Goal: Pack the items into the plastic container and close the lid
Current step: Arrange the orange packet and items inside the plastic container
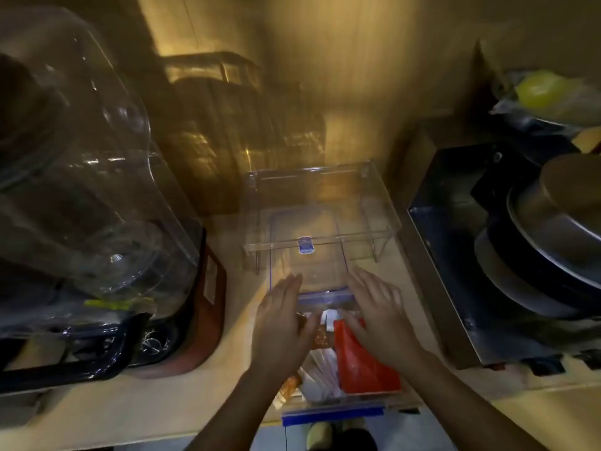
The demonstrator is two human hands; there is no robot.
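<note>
A clear plastic container (331,413) with blue clips sits at the counter's front edge. Inside it lie a red packet (367,369), white sachets (320,375) and brown snack packets (320,335). Its clear, blue-rimmed lid (307,255), marked with a small sticker, lies flat just beyond it, partly under a clear acrylic rack. My left hand (281,330) hovers flat over the container's far left part, fingers stretched, holding nothing. My right hand (379,315) is spread the same way over the far right part, above the red packet. Both wrists hide parts of the contents.
A clear acrylic rack (377,203) stands over the lid's far end. At left a large clear jar (97,190) sits on a red-based appliance (208,320). Dark ribbed containers (244,131) line the back wall. On the right, stacked metal pans (553,239) rest on a steel stove (455,271).
</note>
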